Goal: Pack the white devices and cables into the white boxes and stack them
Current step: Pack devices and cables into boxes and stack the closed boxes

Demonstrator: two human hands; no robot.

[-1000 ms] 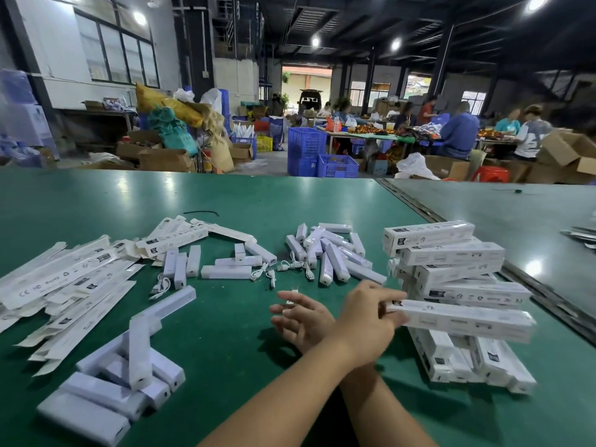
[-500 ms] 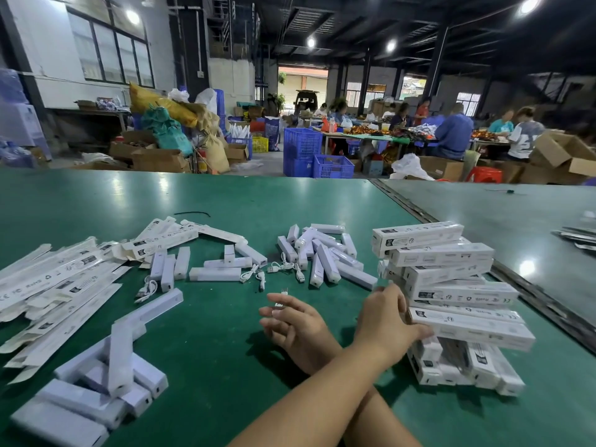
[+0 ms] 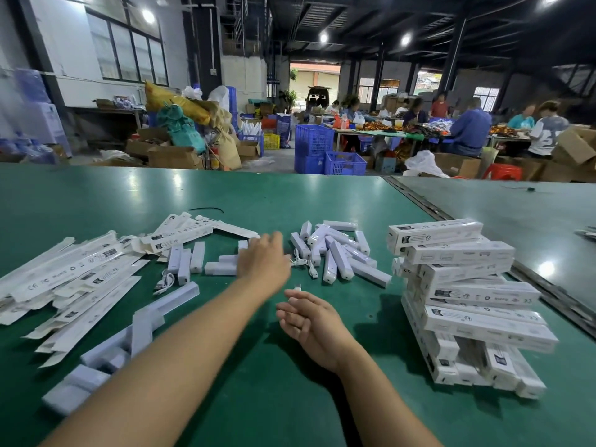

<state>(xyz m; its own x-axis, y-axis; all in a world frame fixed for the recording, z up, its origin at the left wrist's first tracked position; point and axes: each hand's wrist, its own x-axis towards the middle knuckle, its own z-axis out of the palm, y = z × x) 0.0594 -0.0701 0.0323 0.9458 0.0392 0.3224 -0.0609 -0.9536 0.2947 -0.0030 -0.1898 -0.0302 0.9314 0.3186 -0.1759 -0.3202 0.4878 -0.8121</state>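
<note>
Left hand (image 3: 263, 258) moved off the stack of packed boxes (image 3: 464, 298) to the loose devices (image 3: 222, 267), grasp unclear; my right hand (image 3: 309, 321) rests open. Plenty unpacked.

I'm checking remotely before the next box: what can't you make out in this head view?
- Left hand: blurred, covering the white pieces under it; grip unclear.
- Right hand: palm hidden, so any held item is unseen.
- Box stack: label print too small, contents closed off.
- Flat boxes: cut by the left edge.
</note>
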